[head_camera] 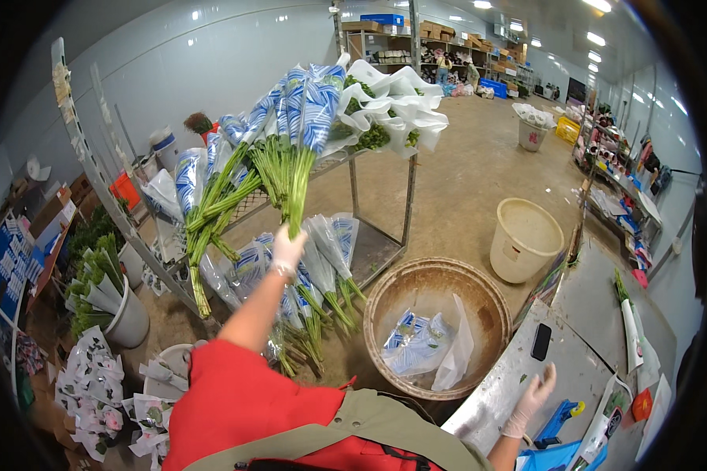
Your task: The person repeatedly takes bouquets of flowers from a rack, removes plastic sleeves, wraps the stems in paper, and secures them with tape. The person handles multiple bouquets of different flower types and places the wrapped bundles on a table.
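My left hand (287,248), in a pale thin glove, is closed around the green stems of a bunch wrapped in a blue-and-white patterned sleeve (313,109). That bunch points away from me, over a rack where more sleeved bunches (271,171) lie with their stems towards me. Over the metal table (501,377), my gloved right hand (533,395) holds nothing and has its fingers apart. A black phone (541,342) lies just beyond it. Beside it are a blue tape dispenser (557,424) and a sleeved bunch (604,421).
A large round tub (439,265) with discarded sleeves (421,344) stands between rack and table. Behind it is a cream bucket (524,241). The rack's upright post (88,153) rises at left, near a bucket of greenery (131,318) and wrapped pink roses (94,388). More bunches (312,294) lie low.
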The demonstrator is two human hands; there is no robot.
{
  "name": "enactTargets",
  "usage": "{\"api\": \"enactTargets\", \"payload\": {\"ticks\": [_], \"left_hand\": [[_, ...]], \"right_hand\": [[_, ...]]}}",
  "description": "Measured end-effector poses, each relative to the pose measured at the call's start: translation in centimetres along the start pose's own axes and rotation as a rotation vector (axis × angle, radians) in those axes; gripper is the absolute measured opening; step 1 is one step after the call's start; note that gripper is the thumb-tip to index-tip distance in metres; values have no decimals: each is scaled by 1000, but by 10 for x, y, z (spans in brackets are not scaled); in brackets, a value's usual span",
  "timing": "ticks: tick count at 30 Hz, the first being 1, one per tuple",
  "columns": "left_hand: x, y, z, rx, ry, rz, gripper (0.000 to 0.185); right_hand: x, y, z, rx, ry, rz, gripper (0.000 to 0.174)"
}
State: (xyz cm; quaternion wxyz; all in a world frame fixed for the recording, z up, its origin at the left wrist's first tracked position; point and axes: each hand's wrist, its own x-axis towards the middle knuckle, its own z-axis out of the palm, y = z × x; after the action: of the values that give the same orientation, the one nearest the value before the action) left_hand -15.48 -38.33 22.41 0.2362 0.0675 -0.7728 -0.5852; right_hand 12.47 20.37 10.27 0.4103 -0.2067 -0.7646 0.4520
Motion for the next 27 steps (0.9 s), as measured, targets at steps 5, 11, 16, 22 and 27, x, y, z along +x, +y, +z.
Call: {"api": "enactTargets", "payload": {"ticks": [5,11,16,22,27], "left_hand": [[-153,-16,45,-173,2,-35,12],[-277,-51,73,-46,-111,26,11],[-316,-54,61,103,-244,6,25],[-275,-21,78,174,-671,241,91],[-221,25,108,-170,-906,81,101]], "right_hand": [[11,-81,102,209,-495,-120,47],[-1,-184,234,734,-1070,86,82],[-20,-241,260,1037,-943,164,67],[-56,-187,232,866,-733,134,29],[-101,-136,217,696,-843,42,36]]}}
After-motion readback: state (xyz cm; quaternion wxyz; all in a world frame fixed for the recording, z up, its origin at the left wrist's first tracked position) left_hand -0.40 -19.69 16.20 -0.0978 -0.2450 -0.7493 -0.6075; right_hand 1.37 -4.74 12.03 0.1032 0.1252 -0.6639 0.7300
